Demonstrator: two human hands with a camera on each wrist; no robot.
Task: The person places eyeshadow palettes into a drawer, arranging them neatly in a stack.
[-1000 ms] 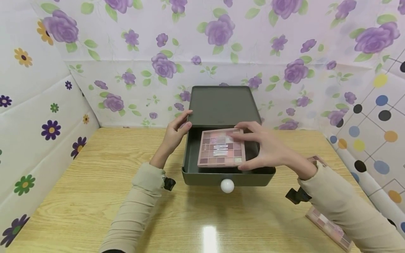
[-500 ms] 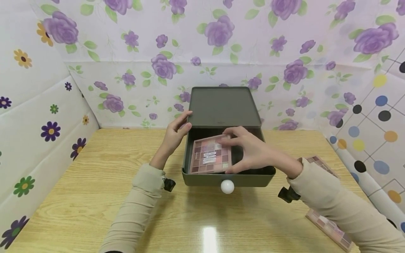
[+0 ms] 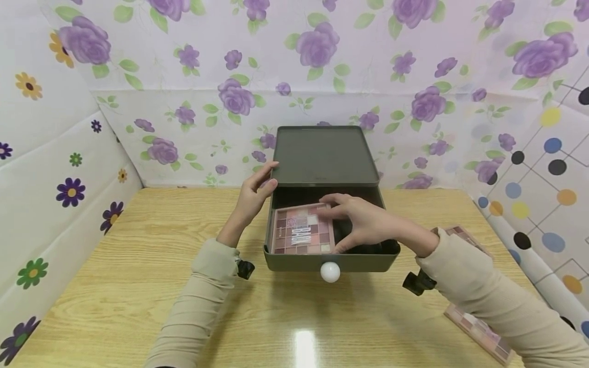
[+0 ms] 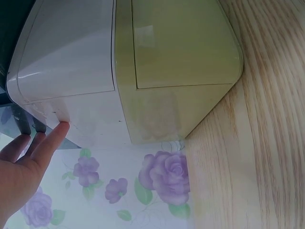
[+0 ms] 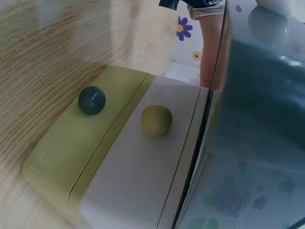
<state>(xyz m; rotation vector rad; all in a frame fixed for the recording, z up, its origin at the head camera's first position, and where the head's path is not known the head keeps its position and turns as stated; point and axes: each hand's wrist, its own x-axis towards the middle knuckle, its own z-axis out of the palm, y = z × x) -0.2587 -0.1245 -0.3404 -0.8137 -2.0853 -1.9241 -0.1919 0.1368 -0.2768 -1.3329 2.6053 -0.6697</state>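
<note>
The drawer box (image 3: pixel 322 153) looks like matt dark green-grey plastic, smooth, with a glossy white ball knob (image 3: pixel 330 271). The eyeshadow palette (image 3: pixel 301 230) in its open drawer has a pink card-like face with powdery squares. The table (image 3: pixel 138 286) is pale wood-grain laminate, polished enough to reflect a light. The walls (image 3: pixel 184 76) appear as soft padded sheeting printed with flowers. Both sleeves (image 3: pixel 198 301) are ribbed beige knit cloth.
</note>
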